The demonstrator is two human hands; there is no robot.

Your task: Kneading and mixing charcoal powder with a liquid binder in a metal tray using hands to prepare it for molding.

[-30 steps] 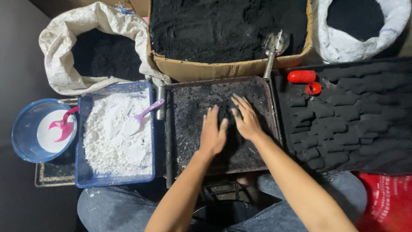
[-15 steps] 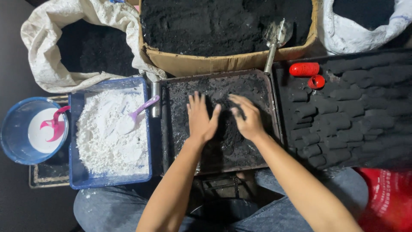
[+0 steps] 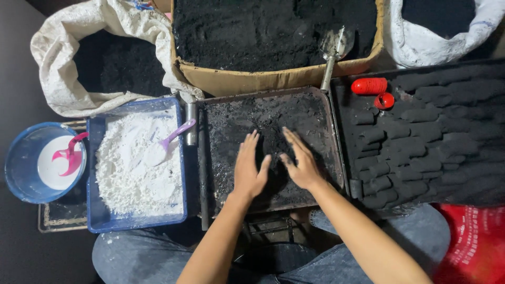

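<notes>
- Head view: left hand and right hand are lying flat, fingers spread, pressing a mound of black powder between them on the dark metal tray.
- Left of the left hand: blue tray of white powder.
- Risk: pushing outward is likely spilling black powder over the tray rim, contaminating the white.

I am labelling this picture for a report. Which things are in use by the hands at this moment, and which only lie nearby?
In use:
left hand
right hand
black powder
dark metal tray

Lying nearby:
blue tray of white powder
purple scoop
metal trowel
red cylinder
blue bowl
</notes>
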